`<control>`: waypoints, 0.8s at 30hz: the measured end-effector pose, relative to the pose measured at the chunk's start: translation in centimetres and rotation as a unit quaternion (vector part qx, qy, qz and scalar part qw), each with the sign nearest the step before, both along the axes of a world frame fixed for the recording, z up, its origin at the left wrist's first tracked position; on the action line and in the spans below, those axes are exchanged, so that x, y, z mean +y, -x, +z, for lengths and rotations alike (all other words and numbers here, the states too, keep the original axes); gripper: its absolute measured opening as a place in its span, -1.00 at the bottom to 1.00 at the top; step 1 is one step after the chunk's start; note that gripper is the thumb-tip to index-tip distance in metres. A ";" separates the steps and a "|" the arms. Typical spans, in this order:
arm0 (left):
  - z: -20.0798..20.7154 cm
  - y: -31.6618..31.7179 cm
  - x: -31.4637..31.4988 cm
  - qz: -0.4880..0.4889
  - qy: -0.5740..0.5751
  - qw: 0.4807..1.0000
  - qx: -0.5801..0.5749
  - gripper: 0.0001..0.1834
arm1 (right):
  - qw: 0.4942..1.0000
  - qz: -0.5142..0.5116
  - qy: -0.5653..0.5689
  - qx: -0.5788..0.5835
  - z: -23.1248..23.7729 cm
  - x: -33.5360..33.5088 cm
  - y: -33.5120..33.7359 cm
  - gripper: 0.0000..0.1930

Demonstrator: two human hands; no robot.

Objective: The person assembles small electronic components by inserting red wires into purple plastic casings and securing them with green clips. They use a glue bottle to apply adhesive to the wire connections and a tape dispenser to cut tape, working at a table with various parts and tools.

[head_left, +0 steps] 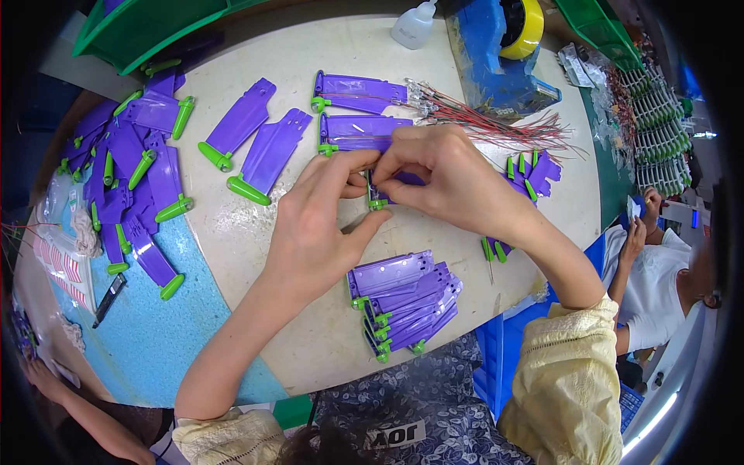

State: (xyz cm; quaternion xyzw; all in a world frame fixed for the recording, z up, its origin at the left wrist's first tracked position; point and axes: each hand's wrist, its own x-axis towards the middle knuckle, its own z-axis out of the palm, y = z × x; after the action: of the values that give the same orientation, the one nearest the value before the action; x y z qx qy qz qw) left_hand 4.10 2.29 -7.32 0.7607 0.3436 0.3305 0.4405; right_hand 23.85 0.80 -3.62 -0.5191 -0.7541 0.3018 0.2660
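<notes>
Over the middle of the table, both hands work on a purple plastic part (377, 204) with a bright green end. My left hand (318, 213) steadies its green end, with the index finger above and the thumb below. Bent and pinched together, the fingers of my right hand (442, 178) press at the part's upper edge; whatever sits between the fingertips is hidden. Just beyond lie two similar purple parts (364, 91) with thin wires along them. Next to these is a bundle of red and black wires (496, 118). An overlapping stack of purple parts (407, 302) lies nearer me.
A heap of purple-and-green parts (128, 163) covers the left side, beside a black cutter (110, 300) on a blue mat (194, 310). At the back stand a white squeeze bottle (415, 27) and a blue tape dispenser (496, 66). Another person (651, 271) sits at right.
</notes>
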 end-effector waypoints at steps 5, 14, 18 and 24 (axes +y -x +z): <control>0.1 -0.2 0.0 0.008 -0.002 1.000 0.000 -0.43 | 0.988 -0.119 0.084 0.057 -0.2 -1.2 0.6 -0.90; 0.1 0.1 0.2 -0.012 -0.050 0.999 0.013 -0.61 | 0.981 -0.119 0.118 0.099 -0.6 -3.2 0.0 -0.86; 0.0 0.1 0.1 -0.011 -0.043 0.999 0.005 -0.62 | 0.988 -0.096 0.070 0.094 -0.4 -3.7 0.4 -0.86; -0.4 -0.2 -0.1 -0.001 -0.062 0.998 -0.020 -0.59 | 0.999 -0.016 -0.014 -0.050 1.1 -2.6 0.6 -0.83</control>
State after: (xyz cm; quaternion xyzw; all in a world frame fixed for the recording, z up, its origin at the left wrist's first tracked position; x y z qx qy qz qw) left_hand 4.28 2.17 -7.74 0.7802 0.3124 0.3663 0.3994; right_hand 23.21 -1.77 -2.56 -0.5421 -0.7619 0.2606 0.2402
